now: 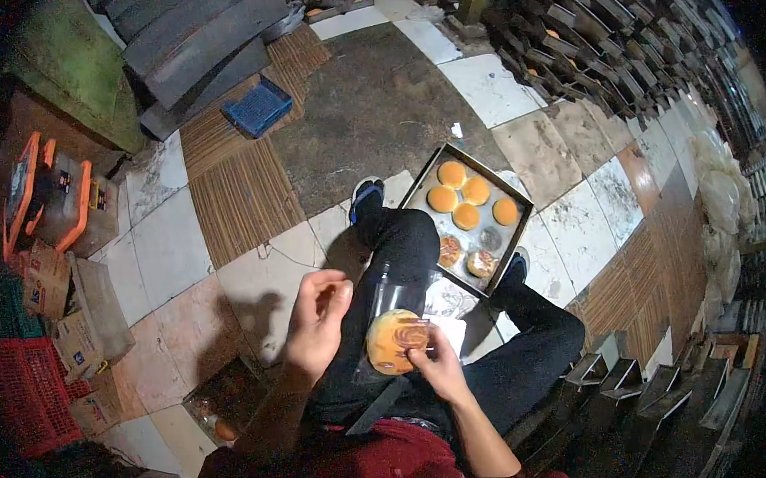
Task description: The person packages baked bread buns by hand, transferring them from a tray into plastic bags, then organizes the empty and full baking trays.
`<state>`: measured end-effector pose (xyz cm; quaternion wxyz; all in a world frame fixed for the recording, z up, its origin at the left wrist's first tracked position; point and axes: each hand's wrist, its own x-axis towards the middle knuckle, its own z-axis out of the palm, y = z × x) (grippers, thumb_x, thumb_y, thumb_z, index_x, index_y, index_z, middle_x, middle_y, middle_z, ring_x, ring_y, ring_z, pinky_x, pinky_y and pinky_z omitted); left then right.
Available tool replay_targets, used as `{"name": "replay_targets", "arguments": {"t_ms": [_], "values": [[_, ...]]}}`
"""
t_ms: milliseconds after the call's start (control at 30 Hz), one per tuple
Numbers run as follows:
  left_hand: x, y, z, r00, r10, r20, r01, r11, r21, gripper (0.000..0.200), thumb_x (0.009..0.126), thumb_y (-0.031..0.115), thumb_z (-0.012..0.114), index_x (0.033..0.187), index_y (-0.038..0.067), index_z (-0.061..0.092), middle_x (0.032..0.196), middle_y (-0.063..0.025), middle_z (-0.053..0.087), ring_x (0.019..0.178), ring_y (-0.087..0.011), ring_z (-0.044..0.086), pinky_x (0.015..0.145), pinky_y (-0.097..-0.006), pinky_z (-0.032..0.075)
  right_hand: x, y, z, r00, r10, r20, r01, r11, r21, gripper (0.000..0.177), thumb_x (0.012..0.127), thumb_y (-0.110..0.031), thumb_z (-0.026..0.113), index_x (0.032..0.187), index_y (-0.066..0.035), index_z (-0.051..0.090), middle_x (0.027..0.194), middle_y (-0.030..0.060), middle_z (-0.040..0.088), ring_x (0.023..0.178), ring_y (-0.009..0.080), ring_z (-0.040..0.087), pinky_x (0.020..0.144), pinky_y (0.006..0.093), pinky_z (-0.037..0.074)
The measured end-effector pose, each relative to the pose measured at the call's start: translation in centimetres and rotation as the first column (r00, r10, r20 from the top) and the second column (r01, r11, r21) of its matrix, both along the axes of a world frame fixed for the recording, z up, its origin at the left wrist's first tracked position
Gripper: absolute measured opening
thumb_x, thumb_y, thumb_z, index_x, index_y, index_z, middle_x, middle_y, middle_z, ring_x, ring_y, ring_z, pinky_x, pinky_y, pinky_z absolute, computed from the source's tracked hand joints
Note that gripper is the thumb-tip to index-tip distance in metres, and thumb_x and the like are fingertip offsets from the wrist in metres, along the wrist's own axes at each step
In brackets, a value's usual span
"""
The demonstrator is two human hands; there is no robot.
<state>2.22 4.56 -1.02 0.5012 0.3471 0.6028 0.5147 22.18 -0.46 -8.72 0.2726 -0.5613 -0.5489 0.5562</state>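
Observation:
My right hand [441,364] grips a round golden bun [388,343] with brown swirled markings by its right edge, thumb on top. The bun is above my lap, with clear plastic [405,298] showing around and beyond it. To the left of the bun, my left hand [316,328] is raised with fingers bent and thumb apart, and nothing shows between them. A square metal tray [415,185] stands on the floor between my feet. Several plain golden buns [466,215] and two marked ones [481,263] lie in it.
A blue plastic tray [257,107] lies on the floor ahead. Orange-edged boxes [68,199], cardboard boxes [46,278] and a red crate [22,388] stand at the left. Stacked dark metal pans [603,24] rise at the upper right, with more pans [629,386] at the lower right.

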Motion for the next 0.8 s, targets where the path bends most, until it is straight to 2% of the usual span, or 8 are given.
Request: {"name": "replay_targets", "arguments": {"t_ms": [100, 267, 367, 467, 500, 667, 700, 800], "values": [[1.3, -1.8, -3.9, 0.931, -0.176, -0.319, 0.127, 0.978, -0.168, 0.043, 0.076, 0.021, 0.067, 0.108, 0.004, 0.045, 0.089, -0.0091, 0.053, 0.084, -0.0175, 0.052, 0.077, -0.0317, 0.042, 0.4, 0.5, -0.5, 0.944, -0.276, -0.183, 0.24, 0.951, -0.196, 0.035, 0.086, -0.019, 0.051, 0.114, 0.001, 0.047, 0.107, 0.0094, 0.054, 0.098, 0.0162, 0.05, 0.088, 0.0286, 0.039], [4.0, 1.3, -4.5, 0.908, -0.308, -0.285, 0.296, 0.951, -0.084, 0.016, 0.083, 0.015, 0.054, 0.083, -0.002, 0.054, 0.07, -0.008, 0.054, 0.068, -0.0171, 0.054, 0.068, -0.0284, 0.043, 0.4, 6.1, -0.4, 0.951, -0.305, -0.056, 0.296, 0.946, -0.128, 0.031, 0.09, -0.019, 0.048, 0.066, -0.001, 0.052, 0.059, -0.0034, 0.043, 0.059, 0.006, 0.037, 0.052, 0.0216, 0.031], [4.0, 1.1, 0.4, 0.95, -0.243, -0.198, 0.282, 0.938, 0.203, 0.006, 0.078, 0.004, 0.056, 0.08, -0.001, 0.054, 0.072, -0.0102, 0.054, 0.068, -0.0206, 0.053, 0.064, -0.0279, 0.043, 0.9, 5.2, 6.9, 0.94, -0.341, 0.016, 0.303, 0.856, 0.418, 0.013, 0.08, -0.009, 0.058, 0.076, 0.003, 0.055, 0.069, 0.0092, 0.056, 0.064, 0.0172, 0.053, 0.059, 0.0273, 0.042], [3.7, 0.2, 2.1, 0.848, -0.186, -0.497, 0.428, 0.794, 0.432, 0.009, 0.069, 0.001, 0.062, 0.074, -0.001, 0.056, 0.072, -0.0101, 0.053, 0.068, -0.0199, 0.052, 0.062, -0.0289, 0.042, 0.4, 3.0, 8.6, 0.958, -0.284, -0.031, 0.196, 0.573, 0.796, 0.004, 0.077, 0.003, 0.056, 0.077, 0.001, 0.052, 0.073, 0.0099, 0.053, 0.063, 0.0162, 0.049, 0.056, 0.0265, 0.039], [3.5, 0.0, 1.7, 0.845, -0.2, -0.497, 0.442, 0.785, 0.435, 0.009, 0.069, 0.001, 0.062, 0.074, -0.001, 0.056, 0.072, -0.0101, 0.053, 0.068, -0.0199, 0.052, 0.062, -0.0289, 0.042, 0.3, 2.6, 8.6, 0.964, -0.255, 0.076, 0.151, 0.761, 0.631, 0.003, 0.075, 0.002, 0.058, 0.078, 0.002, 0.056, 0.071, 0.0117, 0.056, 0.062, 0.0241, 0.054, 0.058, 0.0293, 0.043], [2.8, -2.0, 2.9, 0.839, -0.421, -0.346, 0.544, 0.661, 0.516, 0.013, 0.058, -0.002, 0.067, 0.065, -0.001, 0.057, 0.067, -0.0083, 0.053, 0.059, -0.0181, 0.053, 0.052, -0.028, 0.043, 1.0, 0.0, 10.6, 0.96, -0.244, -0.137, 0.273, 0.712, 0.647, 0.004, 0.074, 0.002, 0.06, 0.076, 0.002, 0.057, 0.071, 0.0131, 0.056, 0.063, 0.0232, 0.056, 0.058, 0.0286, 0.045], [3.3, -1.1, 4.6, 0.724, -0.277, -0.632, 0.652, 0.574, 0.495, 0.015, 0.056, -0.002, 0.069, 0.065, 0.0, 0.057, 0.066, -0.0073, 0.051, 0.059, -0.0167, 0.053, 0.053, -0.0258, 0.043, 0.9, 0.7, 10.8, 0.974, -0.223, -0.033, 0.187, 0.715, 0.674, 0.004, 0.073, 0.002, 0.06, 0.076, 0.001, 0.058, 0.071, 0.0132, 0.056, 0.063, 0.0241, 0.056, 0.058, 0.0291, 0.045], [3.9, 2.0, -1.7, 0.966, -0.188, -0.178, 0.256, 0.804, 0.538, 0.012, 0.073, 0.01, 0.06, 0.068, 0.001, 0.053, 0.077, -0.0083, 0.051, 0.069, -0.0172, 0.05, 0.059, -0.0275, 0.041, 1.0, 5.2, 9.2, 0.963, -0.091, 0.256, -0.091, 0.779, 0.62, 0.007, 0.078, -0.009, 0.059, 0.075, -0.003, 0.057, 0.069, 0.0134, 0.053, 0.06, 0.0248, 0.052, 0.053, 0.0343, 0.042]]}}
